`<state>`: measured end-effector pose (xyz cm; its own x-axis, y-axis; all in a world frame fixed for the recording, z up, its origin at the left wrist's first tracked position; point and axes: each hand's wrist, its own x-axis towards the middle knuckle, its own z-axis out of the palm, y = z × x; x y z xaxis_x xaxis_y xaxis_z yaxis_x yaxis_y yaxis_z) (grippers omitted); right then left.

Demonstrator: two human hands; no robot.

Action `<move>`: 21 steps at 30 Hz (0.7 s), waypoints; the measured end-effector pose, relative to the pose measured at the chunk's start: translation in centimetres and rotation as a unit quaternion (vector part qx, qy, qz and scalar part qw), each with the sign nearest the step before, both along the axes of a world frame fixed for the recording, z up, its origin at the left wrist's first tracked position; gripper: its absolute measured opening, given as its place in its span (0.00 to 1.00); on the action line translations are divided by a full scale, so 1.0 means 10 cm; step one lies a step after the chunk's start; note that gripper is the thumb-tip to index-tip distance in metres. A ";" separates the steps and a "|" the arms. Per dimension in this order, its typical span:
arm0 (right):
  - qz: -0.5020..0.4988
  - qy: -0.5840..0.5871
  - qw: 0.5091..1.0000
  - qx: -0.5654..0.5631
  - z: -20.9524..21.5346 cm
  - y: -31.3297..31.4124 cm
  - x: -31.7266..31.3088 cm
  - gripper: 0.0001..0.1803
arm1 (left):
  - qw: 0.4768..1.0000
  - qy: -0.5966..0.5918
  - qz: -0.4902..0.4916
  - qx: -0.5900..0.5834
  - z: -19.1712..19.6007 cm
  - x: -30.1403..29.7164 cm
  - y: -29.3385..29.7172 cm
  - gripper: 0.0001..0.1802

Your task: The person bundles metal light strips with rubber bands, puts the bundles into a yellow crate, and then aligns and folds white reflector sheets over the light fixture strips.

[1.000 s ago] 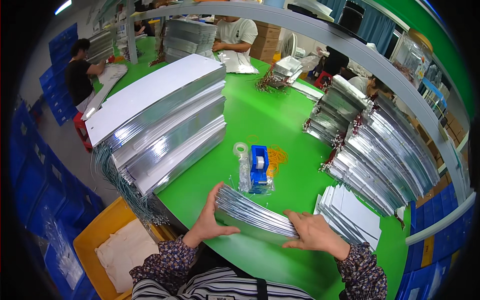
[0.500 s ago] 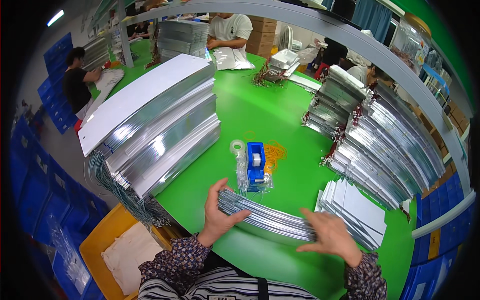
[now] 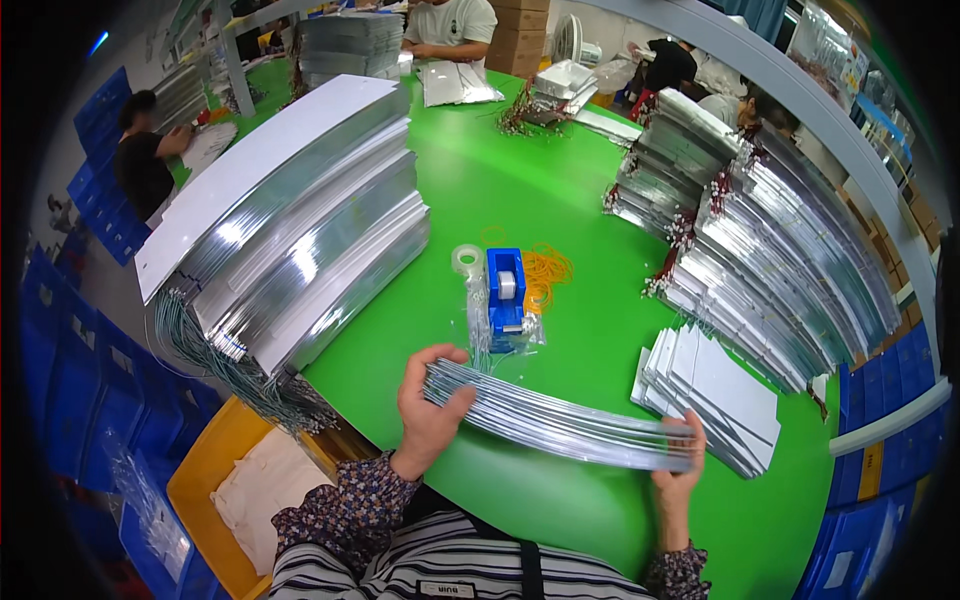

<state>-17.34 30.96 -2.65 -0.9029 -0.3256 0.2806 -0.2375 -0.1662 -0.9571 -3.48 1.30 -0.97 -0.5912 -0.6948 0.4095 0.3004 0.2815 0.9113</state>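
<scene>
A bundle of thin flat panels with silvery edges (image 3: pixel 560 422) is held between my hands, edges up, above the green table. My left hand (image 3: pixel 426 410) is closed round its left end, thumb on the near side and fingers at the far side. My right hand (image 3: pixel 681 468) grips the right end, with fingers over the far side; that end is slightly blurred. Beyond the bundle stands a blue tape dispenser (image 3: pixel 506 318) with a roll in it. A small stack of white panels (image 3: pixel 722 385) lies fanned out just right of my right hand.
Tall stacks of silvery panels with cables stand on the left (image 3: pixel 325 215) and right (image 3: pixel 790 255). Yellow rubber bands (image 3: pixel 548 275) and a clear tape roll (image 3: pixel 466 259) lie by the dispenser. A yellow bin (image 3: pixel 200 482) stands lower left. Other people work beyond the table.
My right hand has moved from above the bundle to its right end and closed there. The bundle's right end now shows further right. The view has shifted slightly.
</scene>
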 end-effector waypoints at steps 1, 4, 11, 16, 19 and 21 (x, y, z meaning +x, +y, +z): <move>-0.042 -0.030 0.998 0.036 0.01 -0.04 0.04 0.51 | 0.999 -0.005 0.046 0.028 0.00 0.00 0.01 0.25; -0.089 -0.054 0.993 0.048 0.10 -0.13 0.19 0.47 | 0.996 -0.012 0.085 0.033 0.17 0.03 -0.16 0.16; -0.010 0.030 0.993 0.116 0.26 -0.17 0.38 0.55 | 0.997 -0.050 0.051 0.032 -0.06 0.11 -0.43 0.21; -0.022 0.022 0.996 0.079 0.04 -0.11 0.39 0.51 | 0.994 -0.041 -0.083 0.058 0.01 0.19 -0.42 0.31; -0.048 0.046 0.996 0.056 0.02 -0.20 0.50 0.46 | 0.991 -0.017 -0.132 0.033 0.04 0.27 -0.35 0.38; -0.061 0.066 0.993 0.072 0.04 -0.23 0.54 0.48 | 0.988 -0.013 -0.149 0.025 0.04 0.27 -0.33 0.41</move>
<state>-11.99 28.62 -2.23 -0.8969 -0.2617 0.3565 -0.3715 0.0086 -0.9284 -0.78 -2.01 -0.54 -0.7827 -0.5071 0.3609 0.3398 0.1377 0.9304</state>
